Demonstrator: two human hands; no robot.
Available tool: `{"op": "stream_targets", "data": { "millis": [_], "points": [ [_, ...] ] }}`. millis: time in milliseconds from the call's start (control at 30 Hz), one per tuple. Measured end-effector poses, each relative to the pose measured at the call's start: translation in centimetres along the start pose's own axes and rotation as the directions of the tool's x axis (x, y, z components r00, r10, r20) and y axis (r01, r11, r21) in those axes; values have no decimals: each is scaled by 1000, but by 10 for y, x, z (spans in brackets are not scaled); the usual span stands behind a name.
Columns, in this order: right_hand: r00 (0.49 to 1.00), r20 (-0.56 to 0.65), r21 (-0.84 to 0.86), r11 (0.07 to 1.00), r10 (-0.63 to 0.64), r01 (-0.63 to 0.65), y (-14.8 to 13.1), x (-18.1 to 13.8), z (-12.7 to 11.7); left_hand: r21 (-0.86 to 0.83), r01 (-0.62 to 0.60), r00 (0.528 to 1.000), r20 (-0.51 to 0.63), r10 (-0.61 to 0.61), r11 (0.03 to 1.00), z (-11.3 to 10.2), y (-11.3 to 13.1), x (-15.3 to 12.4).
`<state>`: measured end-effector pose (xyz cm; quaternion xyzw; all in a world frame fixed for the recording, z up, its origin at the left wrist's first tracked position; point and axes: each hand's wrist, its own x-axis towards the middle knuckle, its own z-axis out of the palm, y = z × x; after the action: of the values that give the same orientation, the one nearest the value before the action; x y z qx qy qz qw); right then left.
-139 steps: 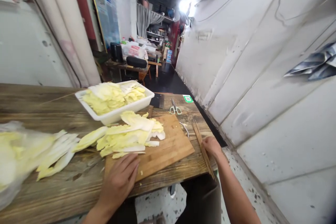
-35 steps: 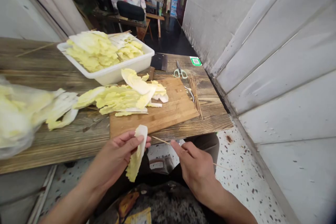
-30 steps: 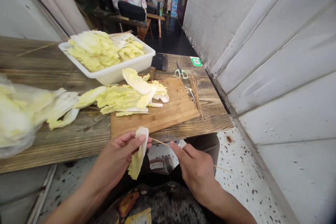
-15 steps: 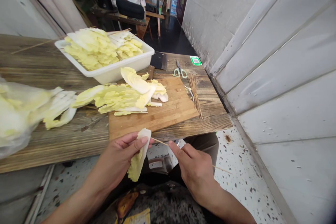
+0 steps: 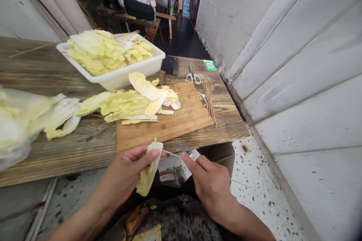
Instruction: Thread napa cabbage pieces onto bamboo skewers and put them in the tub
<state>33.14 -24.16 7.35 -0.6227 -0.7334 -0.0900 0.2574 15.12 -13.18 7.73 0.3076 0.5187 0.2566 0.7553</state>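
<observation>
Now the strip of cabbage leaf (image 5: 148,177) hangs pale end up at the table's near edge, pinched between the thumb and fingers of the left hand (image 5: 132,163). The skewer (image 5: 172,154), its tip bare about a second ago, runs up to the leaf with its point out of sight, so piercing has probably begun; how deep cannot be told. The right hand (image 5: 210,179) grips the shaft, forefinger stretched along it, tail end sticking out behind. Beyond, loose leaves (image 5: 121,106) lie partly on the cutting board (image 5: 188,116), with a bundle of sticks (image 5: 208,101) to its right, scissors (image 5: 193,78) farther back, and a white tub (image 5: 132,73) heaped with more leaves, all on the wooden table (image 5: 62,158)
</observation>
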Motion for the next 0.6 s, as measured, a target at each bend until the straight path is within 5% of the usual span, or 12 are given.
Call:
{"op": "stream_targets", "data": {
  "millis": [233, 333, 400, 433, 500, 567, 600],
  "points": [
    [998, 62, 164, 986, -21, 11, 4, -1, -12, 125, -39, 998, 45, 34, 991, -7, -6, -3],
    [996, 83, 242, 970, -39, 18, 7, -1, -23, 311, -188, 982, 82, 170, 932, -13, -9, -11],
    [990, 123, 310, 950, -69, 27, 8, -2, -35, 463, -359, 933, 155, 325, 810, -16, -8, -19],
    [984, 153, 337, 941, -92, 35, 9, -3, -41, 519, -477, 877, 229, 422, 710, -18, -7, -23],
    [964, 226, 368, 928, -143, 52, 9, -5, -52, 553, -724, 675, 445, 588, 413, -22, -4, -30],
    [931, 315, 383, 922, -185, 54, 8, -7, -60, 510, -856, 442, 633, 636, 89, -28, -4, -32],
    [915, 353, 394, 918, -195, 44, 8, -8, -61, 497, -868, 377, 685, 624, -20, -31, -5, -32]
  ]
}}
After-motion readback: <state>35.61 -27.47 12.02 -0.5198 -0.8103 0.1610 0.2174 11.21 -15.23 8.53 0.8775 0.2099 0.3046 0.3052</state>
